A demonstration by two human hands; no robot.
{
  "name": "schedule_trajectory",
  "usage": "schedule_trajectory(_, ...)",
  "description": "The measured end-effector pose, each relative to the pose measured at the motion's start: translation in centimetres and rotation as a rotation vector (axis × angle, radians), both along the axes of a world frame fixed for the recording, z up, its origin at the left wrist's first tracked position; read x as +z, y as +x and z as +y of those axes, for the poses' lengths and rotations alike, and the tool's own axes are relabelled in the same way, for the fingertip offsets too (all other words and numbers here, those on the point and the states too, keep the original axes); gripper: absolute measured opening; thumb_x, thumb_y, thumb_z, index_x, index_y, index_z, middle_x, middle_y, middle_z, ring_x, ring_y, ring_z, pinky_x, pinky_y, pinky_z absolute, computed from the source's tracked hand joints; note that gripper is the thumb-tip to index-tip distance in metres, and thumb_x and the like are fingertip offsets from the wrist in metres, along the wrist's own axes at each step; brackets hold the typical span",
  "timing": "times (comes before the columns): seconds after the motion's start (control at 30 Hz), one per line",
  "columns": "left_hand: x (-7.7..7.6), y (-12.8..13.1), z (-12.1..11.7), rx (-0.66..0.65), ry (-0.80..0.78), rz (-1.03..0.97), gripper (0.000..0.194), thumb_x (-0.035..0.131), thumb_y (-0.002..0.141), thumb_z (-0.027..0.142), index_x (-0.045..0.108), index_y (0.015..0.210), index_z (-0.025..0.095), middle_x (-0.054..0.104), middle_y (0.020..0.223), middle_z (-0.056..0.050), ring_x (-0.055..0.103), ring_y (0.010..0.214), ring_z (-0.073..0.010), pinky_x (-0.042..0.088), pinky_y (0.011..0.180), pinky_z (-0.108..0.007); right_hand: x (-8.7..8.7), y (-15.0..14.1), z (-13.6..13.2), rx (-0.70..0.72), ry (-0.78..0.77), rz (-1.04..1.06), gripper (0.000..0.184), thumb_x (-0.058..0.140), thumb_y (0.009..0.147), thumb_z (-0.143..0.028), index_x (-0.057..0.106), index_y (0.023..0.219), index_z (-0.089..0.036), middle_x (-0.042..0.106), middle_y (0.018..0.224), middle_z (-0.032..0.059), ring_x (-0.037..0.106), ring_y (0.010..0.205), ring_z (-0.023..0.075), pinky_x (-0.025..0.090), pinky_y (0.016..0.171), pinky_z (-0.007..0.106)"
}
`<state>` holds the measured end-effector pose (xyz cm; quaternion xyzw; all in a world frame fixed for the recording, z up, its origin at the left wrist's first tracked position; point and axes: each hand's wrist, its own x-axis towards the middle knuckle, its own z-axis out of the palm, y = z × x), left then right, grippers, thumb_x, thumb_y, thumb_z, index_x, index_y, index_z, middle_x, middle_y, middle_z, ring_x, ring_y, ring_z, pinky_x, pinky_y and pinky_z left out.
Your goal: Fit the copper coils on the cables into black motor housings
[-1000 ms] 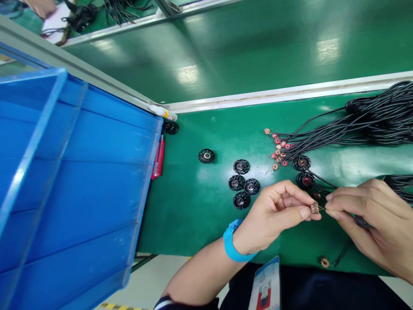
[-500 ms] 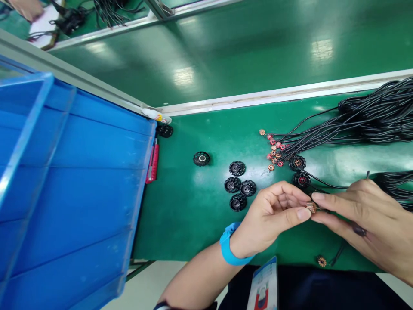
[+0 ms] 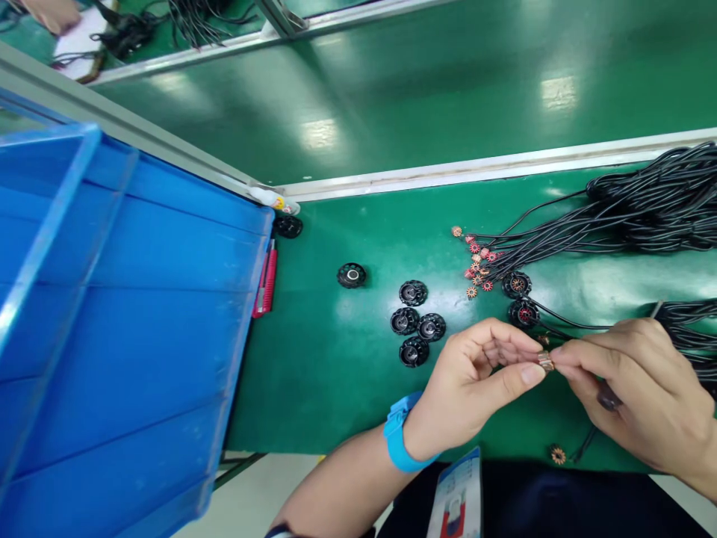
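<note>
While left hand [image 3: 476,381] pinches copper coil [image 3: 545,362], right hand [image 3: 638,388] touches it.

On the bench [image 3: 347,388], the bin [image 3: 128,314] sits at far left, the round housings [image 3: 414,321] cluster in the middle, the small coil cores [image 3: 479,265] lie just right of them, and the cable bundle [image 3: 644,217] stretches right behind both hands, left hand [image 3: 476,377] meeting right hand [image 3: 638,396] at the near edge.

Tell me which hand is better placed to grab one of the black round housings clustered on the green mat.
Left, probably. The left hand lies just beside the four black round housings, while the right hand sits farther off, pinching the small copper coil too.
</note>
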<state>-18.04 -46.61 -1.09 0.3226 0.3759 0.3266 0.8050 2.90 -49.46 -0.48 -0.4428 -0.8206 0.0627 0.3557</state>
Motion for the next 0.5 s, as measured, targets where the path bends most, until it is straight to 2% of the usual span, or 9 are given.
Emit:
schedule_trajectory(0.07,0.1,-0.5,0.2,-0.014,0.123,0.059,0.026,0.086,0.087,0.036,0.073,0.100,0.017,0.077,0.090,-0.006,0.073,0.085,-0.0166,0.058,0.082,-0.028,0.2,0.1,0.1,-0.036,-0.076,0.087,0.022,0.065,0.094,-0.001,0.064,0.105,-0.020,0.069,0.083,0.0004,0.058,0.070,0.0126,0.047,0.065,0.031)
schedule_trajectory(0.13,0.3,-1.3,0.7,0.005,0.321,0.190,0.026,0.083,0.090,0.036,0.073,0.108,0.020,0.076,0.094,-0.005,0.071,0.086,-0.0165,0.057,0.079,-0.027,0.4,0.5,0.3,-0.068,-0.241,0.268,0.019,0.062,0.096,-0.004,0.065,0.104,-0.022,0.066,0.084,0.0008,0.058,0.070,0.0121,0.046,0.062,0.028)
schedule_trajectory(0.23,1.0,-3.2,1.9,0.054,0.736,0.546,0.023,0.080,0.091,0.030,0.072,0.113,0.027,0.070,0.104,-0.003,0.067,0.091,-0.0178,0.055,0.079,-0.030,0.4,1.7,0.7,-0.089,-0.508,0.669,0.009,0.061,0.099,-0.015,0.066,0.103,-0.022,0.058,0.084,0.0026,0.054,0.069,0.0131,0.042,0.055,0.028)
schedule_trajectory(0.3,1.4,-4.8,2.8,0.026,0.960,0.829,0.024,0.076,0.093,0.027,0.071,0.115,0.032,0.066,0.112,-0.004,0.066,0.098,-0.0211,0.054,0.084,-0.034,0.3,2.5,1.4,-0.095,-0.558,0.838,0.007,0.058,0.102,-0.027,0.063,0.098,-0.023,0.050,0.079,0.0017,0.049,0.068,0.0143,0.041,0.055,0.028)
schedule_trajectory(0.4,1.2,-7.5,3.8,0.000,1.125,1.113,0.019,0.070,0.095,0.037,0.070,0.114,0.036,0.063,0.115,-0.004,0.064,0.100,-0.0269,0.050,0.091,-0.045,0.3,3.6,2.6,-0.094,-0.526,0.903,0.020,0.052,0.103,-0.040,0.053,0.091,-0.024,0.037,0.072,-0.0014,0.041,0.063,0.0145,0.041,0.055,0.029)
schedule_trajectory(0.5,-0.2,-9.7,4.1,-0.023,1.154,1.277,0.021,0.066,0.093,0.057,0.069,0.109,0.043,0.061,0.110,-0.002,0.060,0.099,-0.0329,0.043,0.089,-0.053,0.3,4.2,3.3,-0.104,-0.543,0.948,0.024,0.047,0.104,-0.042,0.046,0.087,-0.025,0.030,0.071,-0.0026,0.036,0.061,0.0141,0.038,0.053,0.028)
